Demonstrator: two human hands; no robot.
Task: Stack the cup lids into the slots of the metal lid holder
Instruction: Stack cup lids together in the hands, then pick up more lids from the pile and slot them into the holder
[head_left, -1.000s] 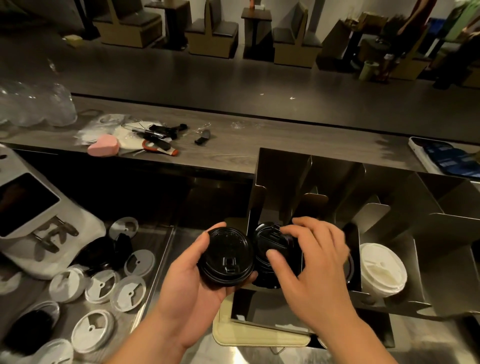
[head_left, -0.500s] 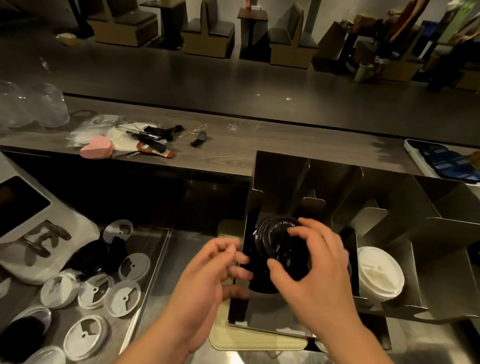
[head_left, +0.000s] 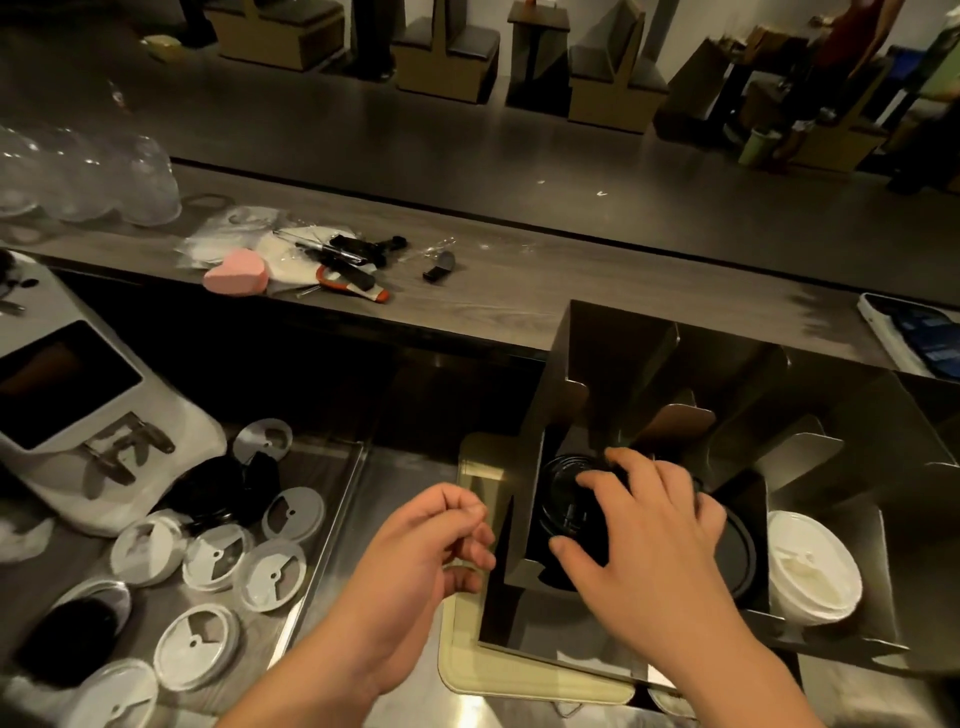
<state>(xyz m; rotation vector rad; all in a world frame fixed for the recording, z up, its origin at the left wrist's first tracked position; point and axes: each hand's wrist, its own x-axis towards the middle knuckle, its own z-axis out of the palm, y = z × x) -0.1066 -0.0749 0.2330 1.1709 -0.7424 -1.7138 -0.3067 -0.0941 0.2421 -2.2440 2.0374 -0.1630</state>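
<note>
so right hand (head_left: 649, 540) pinches black lids (head_left: 566, 499) inside the lid holder (head_left: 613, 353); left hand (head_left: 415, 551), grip loose and empty, is nearer spare lids (head_left: 218, 556) lower left.

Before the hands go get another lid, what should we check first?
1. Left hand free: ok, loosely curled, holding nothing.
2. Black lids in the leftmost slot of the metal lid holder: ok.
3. Right hand off the black lids: not ok, it grips them.
4. Black lids sitting level: cannot tell, the hand covers them.
5. More lids waiting: ok, loose white lids lie on the steel counter at left.
</note>
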